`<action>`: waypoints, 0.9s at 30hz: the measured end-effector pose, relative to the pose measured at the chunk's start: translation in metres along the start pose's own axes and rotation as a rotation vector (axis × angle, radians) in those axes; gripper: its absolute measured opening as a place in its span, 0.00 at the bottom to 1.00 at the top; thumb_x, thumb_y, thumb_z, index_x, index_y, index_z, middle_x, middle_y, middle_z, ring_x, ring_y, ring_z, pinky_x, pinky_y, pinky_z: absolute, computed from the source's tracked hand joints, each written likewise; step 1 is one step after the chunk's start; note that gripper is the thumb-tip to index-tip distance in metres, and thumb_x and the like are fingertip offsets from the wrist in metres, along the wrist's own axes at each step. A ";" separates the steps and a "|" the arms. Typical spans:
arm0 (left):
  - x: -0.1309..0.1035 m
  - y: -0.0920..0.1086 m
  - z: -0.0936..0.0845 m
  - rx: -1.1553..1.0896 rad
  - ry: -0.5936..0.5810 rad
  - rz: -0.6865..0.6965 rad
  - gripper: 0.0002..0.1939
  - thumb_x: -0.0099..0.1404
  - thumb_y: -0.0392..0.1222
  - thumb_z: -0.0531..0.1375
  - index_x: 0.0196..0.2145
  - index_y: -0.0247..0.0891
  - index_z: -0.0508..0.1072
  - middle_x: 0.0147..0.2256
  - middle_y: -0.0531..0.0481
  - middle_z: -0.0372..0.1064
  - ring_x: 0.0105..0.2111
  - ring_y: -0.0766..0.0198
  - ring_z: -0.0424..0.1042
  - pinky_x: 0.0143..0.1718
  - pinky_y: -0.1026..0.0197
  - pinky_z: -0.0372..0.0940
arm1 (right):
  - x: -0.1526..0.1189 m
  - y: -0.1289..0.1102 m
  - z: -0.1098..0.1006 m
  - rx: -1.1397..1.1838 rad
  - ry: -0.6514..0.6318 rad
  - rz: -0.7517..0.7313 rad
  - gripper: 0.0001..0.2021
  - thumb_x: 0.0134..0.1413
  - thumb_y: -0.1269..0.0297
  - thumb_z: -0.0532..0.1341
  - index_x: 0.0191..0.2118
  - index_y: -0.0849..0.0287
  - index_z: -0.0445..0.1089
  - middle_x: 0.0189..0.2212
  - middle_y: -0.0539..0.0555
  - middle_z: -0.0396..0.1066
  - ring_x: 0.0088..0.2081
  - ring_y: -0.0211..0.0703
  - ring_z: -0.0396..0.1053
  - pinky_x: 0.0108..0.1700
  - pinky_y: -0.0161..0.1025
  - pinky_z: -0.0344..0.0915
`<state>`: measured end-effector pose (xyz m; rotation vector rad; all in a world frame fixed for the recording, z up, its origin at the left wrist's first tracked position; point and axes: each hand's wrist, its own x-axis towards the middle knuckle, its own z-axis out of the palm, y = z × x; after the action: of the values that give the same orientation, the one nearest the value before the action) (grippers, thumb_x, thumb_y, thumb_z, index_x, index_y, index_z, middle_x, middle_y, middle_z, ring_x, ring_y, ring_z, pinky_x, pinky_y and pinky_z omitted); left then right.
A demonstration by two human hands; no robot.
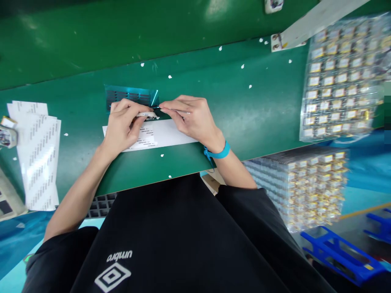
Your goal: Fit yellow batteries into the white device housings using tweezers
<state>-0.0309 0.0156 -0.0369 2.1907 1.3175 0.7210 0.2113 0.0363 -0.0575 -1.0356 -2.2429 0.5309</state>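
My left hand (122, 124) is closed on a small white plastic part (146, 114), pinched between thumb and fingers above the label sheet. Just to its right, the fingertips of my right hand (189, 116) are pressed together at the part's far end. Whatever they pinch is too small to make out. A white sheet of printed labels (174, 134) lies under both hands. Behind my left hand, a blue translucent film with dark strips (131, 94) rests on the green bench (244, 114), partly covered by my fingers.
More printed label sheets (38, 158) lie at the left, beside a small white device (8, 136). Clear trays of small parts (336, 81) stand at the right, with a tall stack of trays (305, 187) below. A metal bracket (290, 38) is fixed at the back. Small white dots speckle the bench.
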 end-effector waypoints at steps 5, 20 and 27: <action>-0.001 0.001 0.003 0.013 0.017 -0.025 0.13 0.75 0.41 0.55 0.48 0.47 0.79 0.46 0.48 0.80 0.48 0.49 0.75 0.54 0.44 0.63 | -0.002 -0.003 0.006 -0.056 0.010 -0.014 0.18 0.78 0.57 0.51 0.51 0.56 0.77 0.39 0.53 0.80 0.44 0.42 0.77 0.45 0.42 0.72; 0.001 0.032 -0.022 -0.413 0.338 -0.050 0.08 0.76 0.49 0.60 0.44 0.44 0.75 0.43 0.53 0.79 0.47 0.56 0.76 0.53 0.47 0.67 | 0.002 0.001 -0.017 0.016 0.338 -0.052 0.15 0.75 0.58 0.55 0.57 0.49 0.77 0.50 0.53 0.82 0.52 0.48 0.79 0.56 0.50 0.77; 0.017 0.008 -0.022 -1.056 0.338 -0.641 0.12 0.56 0.43 0.69 0.35 0.38 0.73 0.33 0.47 0.76 0.26 0.66 0.64 0.24 0.60 0.55 | 0.003 -0.026 -0.011 -0.018 0.301 -0.275 0.15 0.72 0.63 0.61 0.59 0.47 0.76 0.54 0.49 0.80 0.53 0.43 0.79 0.53 0.47 0.80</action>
<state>-0.0336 0.0304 -0.0120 0.7872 1.2423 1.1706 0.2032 0.0240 -0.0331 -0.7424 -2.0760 0.2205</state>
